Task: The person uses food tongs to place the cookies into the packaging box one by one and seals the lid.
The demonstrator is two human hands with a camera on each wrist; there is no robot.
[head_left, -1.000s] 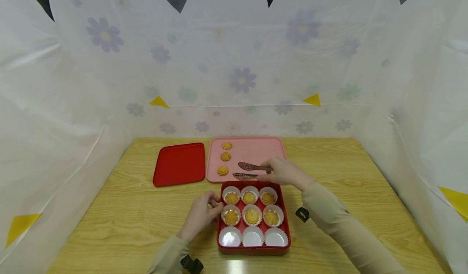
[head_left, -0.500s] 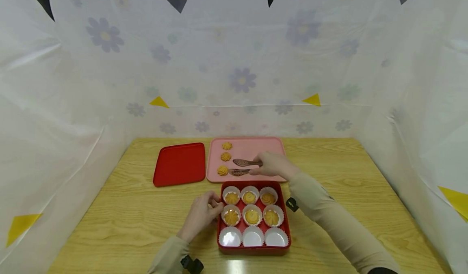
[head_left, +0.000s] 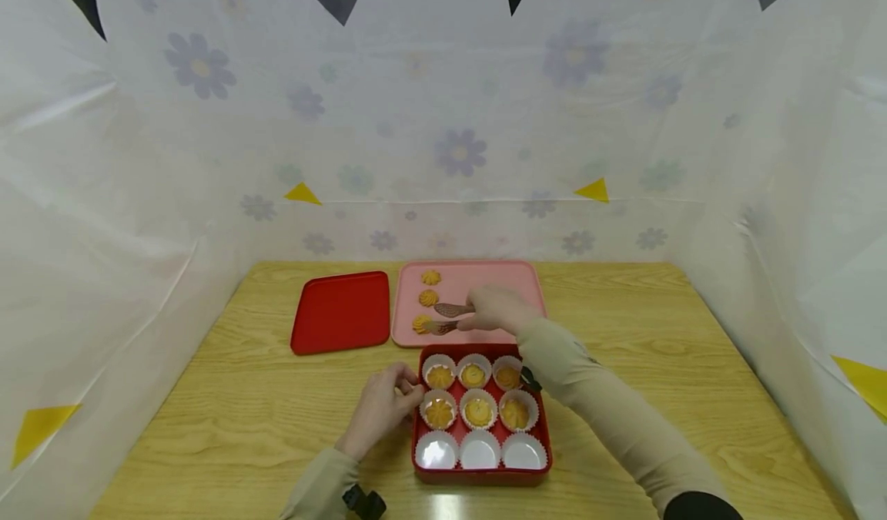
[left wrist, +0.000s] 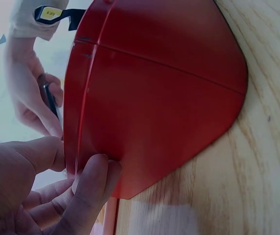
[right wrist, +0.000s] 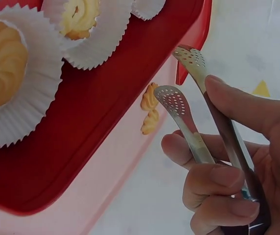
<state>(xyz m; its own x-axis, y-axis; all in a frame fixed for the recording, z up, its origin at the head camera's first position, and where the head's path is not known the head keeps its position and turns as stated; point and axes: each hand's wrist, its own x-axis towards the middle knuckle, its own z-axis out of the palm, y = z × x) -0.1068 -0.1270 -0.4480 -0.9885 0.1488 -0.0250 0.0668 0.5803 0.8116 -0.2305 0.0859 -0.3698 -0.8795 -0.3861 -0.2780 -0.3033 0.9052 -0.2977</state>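
My right hand (head_left: 488, 313) grips metal tongs (head_left: 446, 317) over the pink tray (head_left: 499, 281). The tongs' perforated tips (right wrist: 173, 99) stand apart, just right of the front one of three piped cookies (head_left: 421, 323). My right hand (right wrist: 221, 147) holds the tongs (right wrist: 198, 93) with thumb on top and fingers below. The red box (head_left: 537, 416) holds paper cups: six with cookies (head_left: 478, 410) and three empty ones (head_left: 480, 451) in the near row. My left hand (head_left: 384, 400) pinches the box's left wall (left wrist: 154, 98) with thumb and fingers (left wrist: 93, 178).
A red lid (head_left: 341, 312) lies flat left of the pink tray on the wooden table (head_left: 229, 420). White flowered sheeting (head_left: 443, 119) walls in the table at the back and both sides.
My right hand has carried the tongs left across the pink tray, from above the box's far edge to the front cookie. The left hand and the box stayed still.
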